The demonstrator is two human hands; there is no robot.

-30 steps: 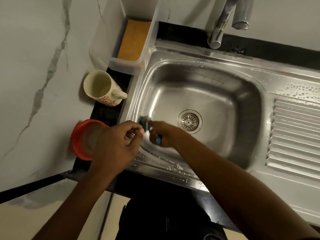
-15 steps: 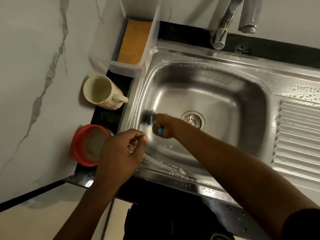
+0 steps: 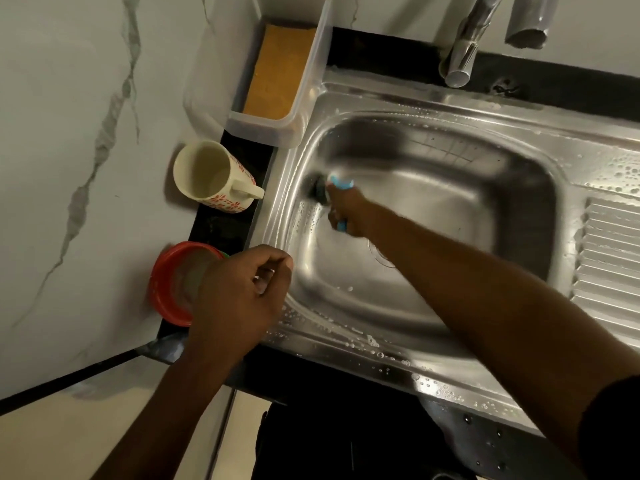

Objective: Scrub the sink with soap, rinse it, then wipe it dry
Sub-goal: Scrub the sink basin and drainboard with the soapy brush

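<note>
Our right arm stretches far into the sink (image 3: 398, 98). The right hand (image 3: 348, 216) has its fingers wrapped tight round the blue brush (image 3: 341, 183), whose dark end pokes past the fingers onto the sink's left wall. Right of those fingers the bowl is open. Our left hand (image 3: 242, 292) hangs over the near rim, fingers curled in on themselves, the red tub (image 3: 161, 289) just left.

A home kitchen: a stainless sink (image 3: 433, 109) with ribbed drainboard (image 3: 613, 258) set in a dark surface (image 3: 221, 226), a tap (image 3: 464, 53), marble-patterned wall (image 3: 69, 133), a mug (image 3: 211, 178) and a sponge (image 3: 280, 71) in a tub.
</note>
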